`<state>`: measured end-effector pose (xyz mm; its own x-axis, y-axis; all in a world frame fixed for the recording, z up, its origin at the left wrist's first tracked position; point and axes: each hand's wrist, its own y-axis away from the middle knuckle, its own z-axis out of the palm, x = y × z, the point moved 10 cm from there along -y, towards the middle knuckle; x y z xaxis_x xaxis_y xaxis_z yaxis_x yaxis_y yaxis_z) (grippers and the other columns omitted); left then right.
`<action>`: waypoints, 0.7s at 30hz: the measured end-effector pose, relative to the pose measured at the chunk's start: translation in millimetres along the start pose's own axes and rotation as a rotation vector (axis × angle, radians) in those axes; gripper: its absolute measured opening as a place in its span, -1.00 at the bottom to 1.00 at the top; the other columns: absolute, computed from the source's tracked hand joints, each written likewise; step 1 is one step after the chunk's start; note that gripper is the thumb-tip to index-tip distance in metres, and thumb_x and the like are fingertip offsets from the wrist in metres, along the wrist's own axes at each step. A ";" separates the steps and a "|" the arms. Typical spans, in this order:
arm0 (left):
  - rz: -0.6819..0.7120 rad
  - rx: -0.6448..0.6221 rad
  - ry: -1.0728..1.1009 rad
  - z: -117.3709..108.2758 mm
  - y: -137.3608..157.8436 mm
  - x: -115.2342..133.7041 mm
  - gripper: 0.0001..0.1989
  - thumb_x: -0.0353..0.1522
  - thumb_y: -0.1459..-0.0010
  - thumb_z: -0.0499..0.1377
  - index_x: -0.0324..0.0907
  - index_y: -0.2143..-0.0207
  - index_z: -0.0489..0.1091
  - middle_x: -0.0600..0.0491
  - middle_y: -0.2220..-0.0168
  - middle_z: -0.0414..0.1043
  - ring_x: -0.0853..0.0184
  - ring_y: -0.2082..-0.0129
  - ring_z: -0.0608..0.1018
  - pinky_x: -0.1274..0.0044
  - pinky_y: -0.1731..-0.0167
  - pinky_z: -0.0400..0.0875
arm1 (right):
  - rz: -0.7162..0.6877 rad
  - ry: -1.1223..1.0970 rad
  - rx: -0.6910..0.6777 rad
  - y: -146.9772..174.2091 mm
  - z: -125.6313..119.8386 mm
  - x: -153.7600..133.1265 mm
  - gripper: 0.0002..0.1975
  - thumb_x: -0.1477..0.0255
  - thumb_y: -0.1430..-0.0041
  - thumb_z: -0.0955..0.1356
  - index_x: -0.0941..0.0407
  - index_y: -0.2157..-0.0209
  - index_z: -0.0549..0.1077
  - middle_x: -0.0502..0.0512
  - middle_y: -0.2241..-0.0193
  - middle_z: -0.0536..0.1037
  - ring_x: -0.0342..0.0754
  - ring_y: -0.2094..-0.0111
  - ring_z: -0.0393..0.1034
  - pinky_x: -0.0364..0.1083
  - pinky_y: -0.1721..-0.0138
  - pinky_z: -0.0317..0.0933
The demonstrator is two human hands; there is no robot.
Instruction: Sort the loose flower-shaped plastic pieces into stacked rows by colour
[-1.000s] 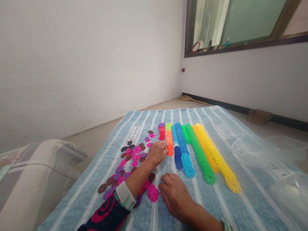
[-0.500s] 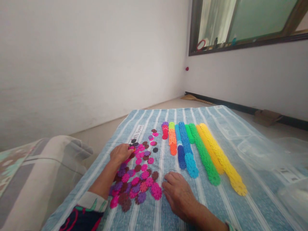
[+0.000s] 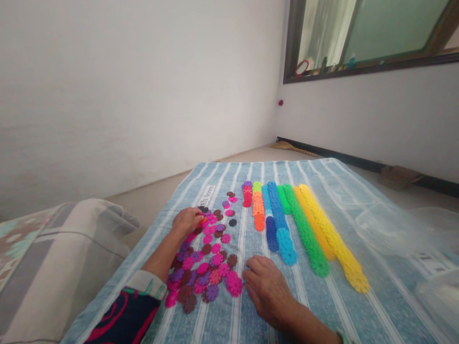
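Observation:
My left hand (image 3: 187, 221) is at the far left edge of a loose heap of flower-shaped plastic discs. Its thumb and fingers pinch an orange disc (image 3: 204, 220), beside a black disc (image 3: 203, 209). Pink discs (image 3: 234, 284), purple discs (image 3: 212, 292) and brown discs (image 3: 187, 300) spread between my hands, partly overlapping. My right hand (image 3: 267, 289) rests on the cloth just right of the heap, its fingers loosely bent and slightly apart, with nothing seen in them. Its fingertips lie close to the pink discs.
Overlapping rows of discs lie to the right: red (image 3: 247, 197), orange (image 3: 257, 205), blue (image 3: 278, 210), green (image 3: 308, 234) and yellow (image 3: 333, 234). Clear plastic containers (image 3: 387, 229) stand at the right of the striped cloth (image 3: 229, 325). A draped grey cover (image 3: 79, 258) is on the left.
My left hand has shifted slightly to the right with the orange disc at its fingertips, toward the heap. The right hand stays in place.

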<state>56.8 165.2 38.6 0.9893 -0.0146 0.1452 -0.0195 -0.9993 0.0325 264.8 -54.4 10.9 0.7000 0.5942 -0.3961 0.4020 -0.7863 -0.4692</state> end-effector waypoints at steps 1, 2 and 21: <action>0.013 0.017 -0.014 -1.3 -0.7 1.3 -0.75 -0.33 -0.13 0.12 -0.12 0.22 0.58 -0.05 0.17 0.59 0.17 0.16 0.57 0.49 0.25 0.34 | 0.001 0.002 -0.001 -0.1 0.2 0.2 -0.88 0.58 -0.17 0.36 0.11 0.37 0.35 0.06 0.29 0.42 0.01 0.19 0.26 -0.02 0.13 0.17; 0.023 0.035 -0.026 -2.9 -0.8 2.3 -0.75 -0.33 -0.14 0.12 -0.12 0.22 0.58 -0.06 0.14 0.58 0.16 0.14 0.56 0.49 0.24 0.35 | 0.003 0.003 -0.002 -0.2 0.5 0.5 -0.88 0.58 -0.17 0.36 0.11 0.37 0.35 0.06 0.29 0.42 0.01 0.19 0.26 -0.02 0.13 0.17; -0.113 0.011 0.027 -1.8 18.1 0.5 -0.82 -0.22 -0.06 0.19 -0.13 0.45 0.49 0.04 0.47 0.53 0.27 0.40 0.53 0.55 0.45 0.26 | -0.002 -0.008 0.006 -0.6 -1.2 0.0 -0.89 0.59 -0.18 0.34 0.10 0.37 0.36 0.08 0.26 0.42 0.02 0.16 0.25 0.00 0.10 0.18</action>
<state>56.7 147.1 41.0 0.9809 0.0985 0.1676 0.0932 -0.9949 0.0394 265.3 -54.2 12.2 0.6946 0.5972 -0.4011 0.4000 -0.7841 -0.4746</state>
